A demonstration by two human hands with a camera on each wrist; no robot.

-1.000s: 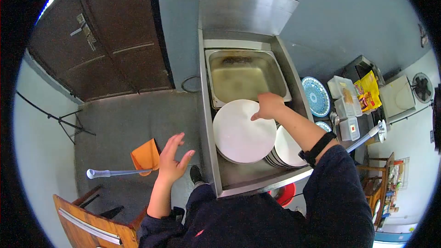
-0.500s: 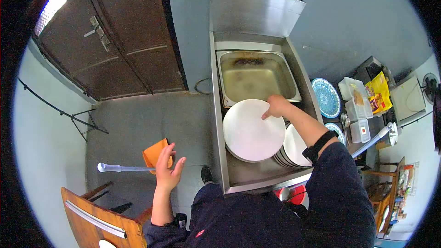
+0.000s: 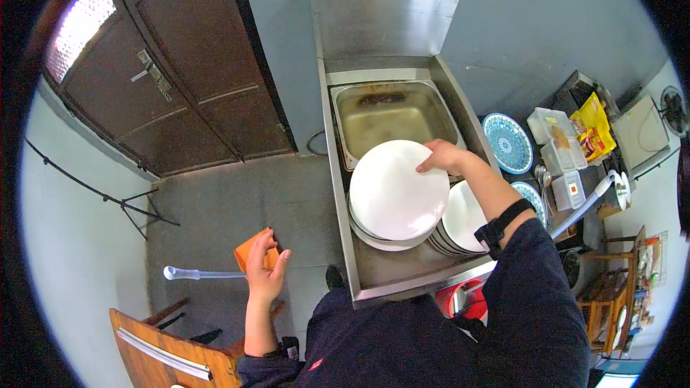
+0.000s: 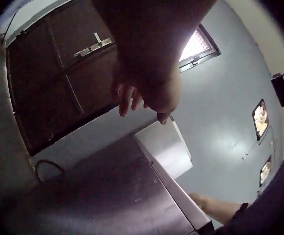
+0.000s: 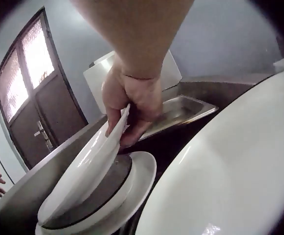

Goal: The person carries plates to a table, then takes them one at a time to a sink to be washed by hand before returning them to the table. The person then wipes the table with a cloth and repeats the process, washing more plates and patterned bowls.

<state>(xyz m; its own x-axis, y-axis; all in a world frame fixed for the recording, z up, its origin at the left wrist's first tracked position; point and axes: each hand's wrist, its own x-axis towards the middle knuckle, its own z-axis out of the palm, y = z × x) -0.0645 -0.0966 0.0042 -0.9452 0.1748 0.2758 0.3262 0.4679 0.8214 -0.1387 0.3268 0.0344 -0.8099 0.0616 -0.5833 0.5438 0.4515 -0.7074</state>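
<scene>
"What lay furthest left?"

"An orange scoop (image 3: pixel 248 250) was on the floor, partly hidden by the left hand (image 3: pixel 264 276) as the head camera looked down. That hand hung in the air, fingers loose and thumb apart, holding nothing."

"And past it?"

"To the left hand's right stood the metal unit (image 3: pixel 381 273). Inside it, between the two hands, was a white plate (image 3: pixel 399 190), its rim pinched by the right hand (image 3: pixel 445 156). A second stack (image 3: pixel 463 219) of white plates sat at that arm's near side, and a blue patterned dish (image 3: pixel 508 144) lay beyond the arm."

"What had just changed?"

"Half a second earlier the plate sat closer over its pile (image 3: pixel 388 246); now it had shifted, and more of the rims below showed on the side nearest the person. I took that to mean the top plate was parting from the rest (whether its low edge touched them, I couldn't tell)."

"Did the views agree?"

"They added to each other. The right wrist's made the tilt plain: thumb on the plate's face, fingers behind, a gap beneath the hand. The left wrist's showed no plate, only loose fingers near the unit's outer side."
</scene>
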